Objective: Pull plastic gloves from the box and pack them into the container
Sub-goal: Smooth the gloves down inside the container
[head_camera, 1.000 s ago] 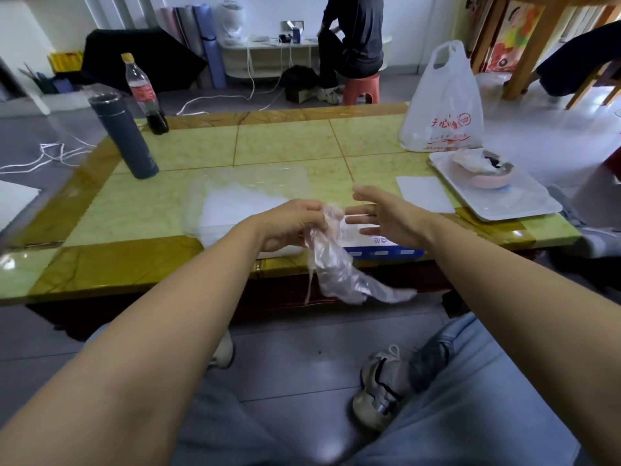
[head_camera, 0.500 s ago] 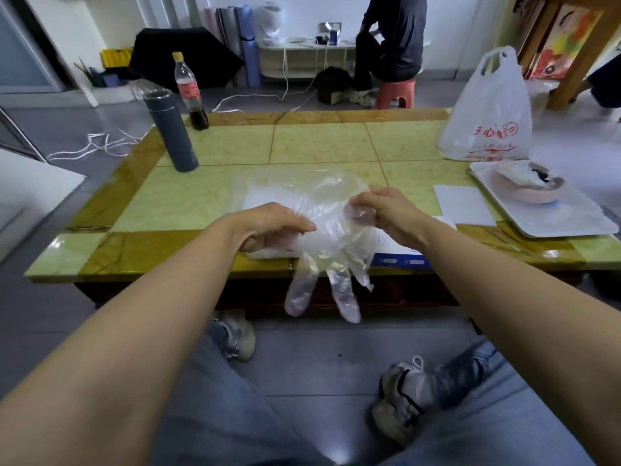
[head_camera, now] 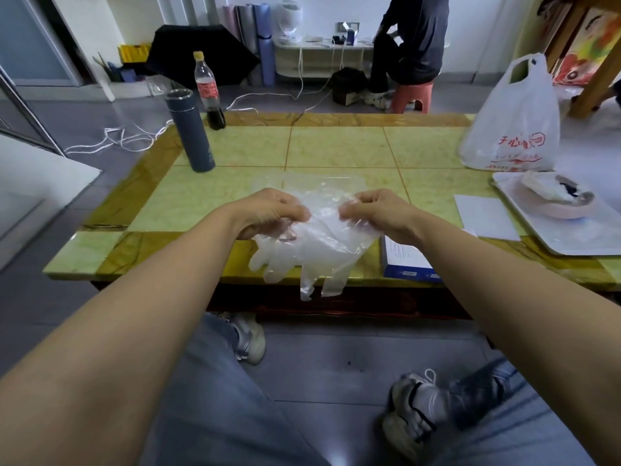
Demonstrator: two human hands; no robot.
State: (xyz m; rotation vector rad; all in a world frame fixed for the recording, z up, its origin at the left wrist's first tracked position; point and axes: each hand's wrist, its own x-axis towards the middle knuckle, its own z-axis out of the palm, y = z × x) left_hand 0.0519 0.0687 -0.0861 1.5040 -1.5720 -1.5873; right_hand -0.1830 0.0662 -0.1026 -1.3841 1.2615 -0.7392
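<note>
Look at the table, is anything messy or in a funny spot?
A little. The glove box sits right at the table's near edge. The plastic glove, pinched by the left hand and right hand, droops past that edge. Nothing looks spilled or broken.

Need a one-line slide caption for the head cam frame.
Both hands, left hand and right hand, hold a clear plastic glove spread over the table edge, beside the glove box.

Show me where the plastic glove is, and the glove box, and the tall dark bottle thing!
plastic glove (head_camera: 322,243): head view, on the clear palm part held between both hands.
glove box (head_camera: 403,260): head view, on its white top near the table's front edge.
dark flask (head_camera: 193,136): head view, on the middle of its body.
</note>
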